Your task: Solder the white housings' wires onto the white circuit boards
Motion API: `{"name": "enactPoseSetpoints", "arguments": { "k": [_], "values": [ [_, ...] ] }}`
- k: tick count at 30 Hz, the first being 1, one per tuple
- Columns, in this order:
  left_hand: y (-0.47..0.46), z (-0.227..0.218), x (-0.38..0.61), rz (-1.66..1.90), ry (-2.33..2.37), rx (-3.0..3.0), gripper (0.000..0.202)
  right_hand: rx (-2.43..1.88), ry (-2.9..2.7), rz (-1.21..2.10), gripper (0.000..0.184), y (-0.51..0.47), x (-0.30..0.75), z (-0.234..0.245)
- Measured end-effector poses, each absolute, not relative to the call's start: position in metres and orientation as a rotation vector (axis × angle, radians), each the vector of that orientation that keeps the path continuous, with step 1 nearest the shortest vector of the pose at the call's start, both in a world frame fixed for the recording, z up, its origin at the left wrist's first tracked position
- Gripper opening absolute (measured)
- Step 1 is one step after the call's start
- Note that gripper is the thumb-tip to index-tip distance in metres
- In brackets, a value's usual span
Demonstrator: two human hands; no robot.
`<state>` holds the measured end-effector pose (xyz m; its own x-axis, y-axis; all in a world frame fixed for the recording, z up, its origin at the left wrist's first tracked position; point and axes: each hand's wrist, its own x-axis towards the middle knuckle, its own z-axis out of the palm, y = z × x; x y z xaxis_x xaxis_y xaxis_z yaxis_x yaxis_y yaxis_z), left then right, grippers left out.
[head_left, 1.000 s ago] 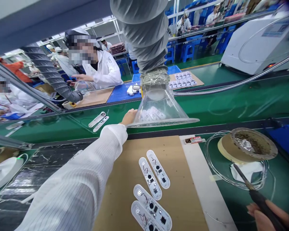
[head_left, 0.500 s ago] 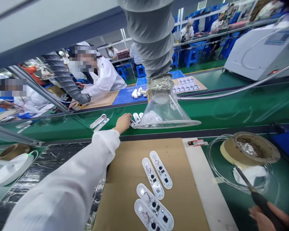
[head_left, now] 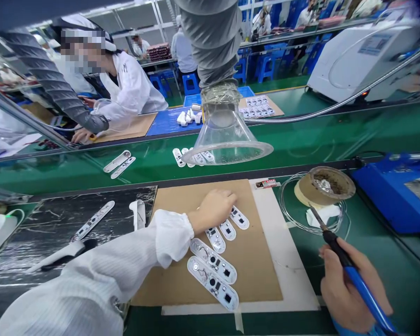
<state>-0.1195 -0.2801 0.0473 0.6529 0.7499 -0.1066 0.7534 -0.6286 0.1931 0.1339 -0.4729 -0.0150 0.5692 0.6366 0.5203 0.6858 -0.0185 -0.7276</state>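
Closed around the iron, the right hand is to the right of the cardboard, with the tip slanting up and away beside the wad. Over the far half of the cardboard, the left hand reaches across with its palm down and fingers bent; whether they pinch anything I cannot tell, as the hand hides what is under it.

Five boards lie on the cardboard: two long ones fully in view near its front edge, and three beyond them partly covered by the left hand.

To the left of the cardboard, a dark sheet bears a slim strip and white parts. To its right are a paper that also runs beneath it, a coil, a tin and a blue unit. Beyond its far edge, a clear hood hangs from a grey hose. Farther past it, to the left, a co-worker in white leans over another bench.
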Motion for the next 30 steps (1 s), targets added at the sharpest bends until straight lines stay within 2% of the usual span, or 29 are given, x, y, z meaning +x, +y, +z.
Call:
{"name": "enactPoseSetpoints", "arguments": {
  "k": [4,9,13,23,30],
  "values": [
    [-0.274,0.06,-0.153,-0.005,1.077,2.649,0.027,-1.737,-1.107,-0.044,0.043,-0.472,0.131,-0.009],
    [-0.261,0.072,-0.199,-0.092,0.742,2.46,0.068,-1.729,-1.074,-0.043,0.041,-0.471,0.13,-0.008],
    [-0.258,0.068,-0.212,-0.259,0.731,2.423,0.085,-1.72,-1.099,-0.044,0.041,-0.472,0.131,-0.01],
    [-0.285,0.041,-0.214,0.026,0.97,2.477,0.079,-1.752,-1.063,-0.006,0.05,-0.473,0.132,-0.006],
    [-0.318,0.039,-0.197,0.048,1.111,2.449,0.079,-1.662,-1.066,-0.079,0.044,-0.471,0.13,-0.01]
  ]
}}
